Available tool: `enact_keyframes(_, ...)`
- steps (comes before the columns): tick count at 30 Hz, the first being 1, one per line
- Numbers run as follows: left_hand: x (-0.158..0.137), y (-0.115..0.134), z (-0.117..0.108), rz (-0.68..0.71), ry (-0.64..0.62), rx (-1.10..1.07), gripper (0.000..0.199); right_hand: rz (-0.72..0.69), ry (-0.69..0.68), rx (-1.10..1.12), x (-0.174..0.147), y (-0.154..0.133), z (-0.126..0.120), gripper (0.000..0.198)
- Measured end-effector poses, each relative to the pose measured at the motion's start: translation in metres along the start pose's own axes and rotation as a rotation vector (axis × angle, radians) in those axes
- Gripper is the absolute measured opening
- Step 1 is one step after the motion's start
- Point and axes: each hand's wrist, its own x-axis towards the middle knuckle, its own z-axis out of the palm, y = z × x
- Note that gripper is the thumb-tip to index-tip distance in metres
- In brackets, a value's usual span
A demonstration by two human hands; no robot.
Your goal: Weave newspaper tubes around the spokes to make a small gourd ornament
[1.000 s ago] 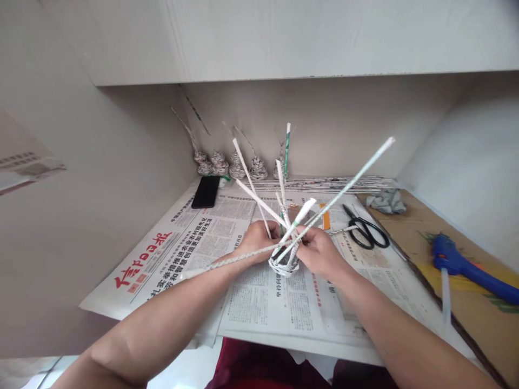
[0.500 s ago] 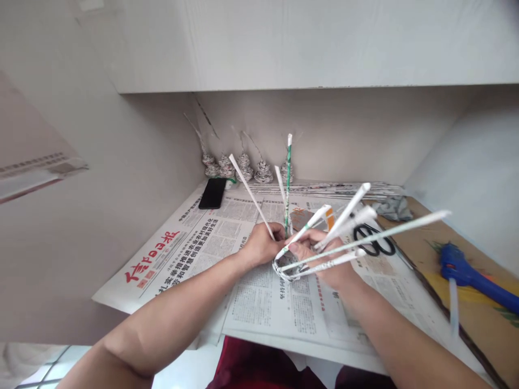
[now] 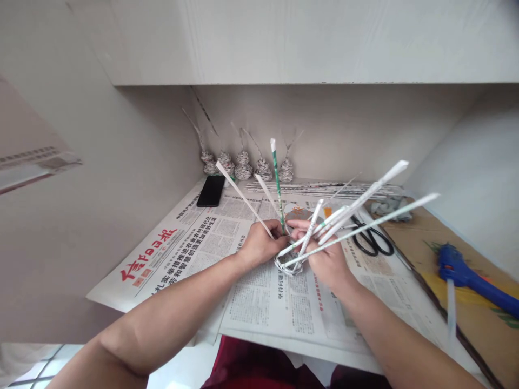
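A small woven paper basket [image 3: 292,268] with several long rolled-paper spokes sits low over the newspaper between my two hands. My left hand [image 3: 263,240] is closed on its left rim, thumb and fingers pinching the weave beside a white spoke [image 3: 243,197] and a green one [image 3: 277,186]. My right hand [image 3: 324,254] is at the right side, its fingers bent among the spokes with the index finger reaching toward the far rim. White and pale green spokes [image 3: 365,200] lean right across that hand. They hide part of its grip.
Newspaper [image 3: 194,259] covers the table. Small woven gourd shapes [image 3: 244,165] line the back wall, near a black phone [image 3: 211,190] and a bundle of paper rods [image 3: 324,189]. Black scissors [image 3: 371,240] and a blue glue gun [image 3: 458,267] on cardboard [image 3: 417,232] lie right.
The spokes have swung: the green one leans further left and one right-hand spoke now stands more upright. My right hand has shifted its fingers toward the far rim; my left stays at the basket.
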Motion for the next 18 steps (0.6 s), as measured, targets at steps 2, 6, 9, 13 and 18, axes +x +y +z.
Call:
enact_keyframes(2,-0.001,0.001,0.0002,0.014,0.008,0.019,0.02,-0.024,0.036,-0.118,-0.0007,0.0008,0.0018,0.028)
enact_keyframes(6,-0.0029,0.0028,0.0016,0.07,0.004,0.053,0.019,0.036,0.064,-0.173,-0.0011,0.0021,0.0033,0.032)
enact_keyframes(9,-0.0043,0.0037,0.0025,0.083,-0.003,0.048,0.016,0.068,0.081,-0.22,-0.0008,0.0018,0.0034,0.021)
enact_keyframes(13,-0.0051,0.0039,0.0029,0.046,-0.013,0.058,0.019,0.105,0.125,-0.248,0.0016,-0.0017,0.0034,0.019)
enact_keyframes(18,-0.0046,0.0039,0.0035,0.048,0.013,0.091,0.014,0.129,0.109,-0.319,0.0049,-0.0029,0.0013,0.018)
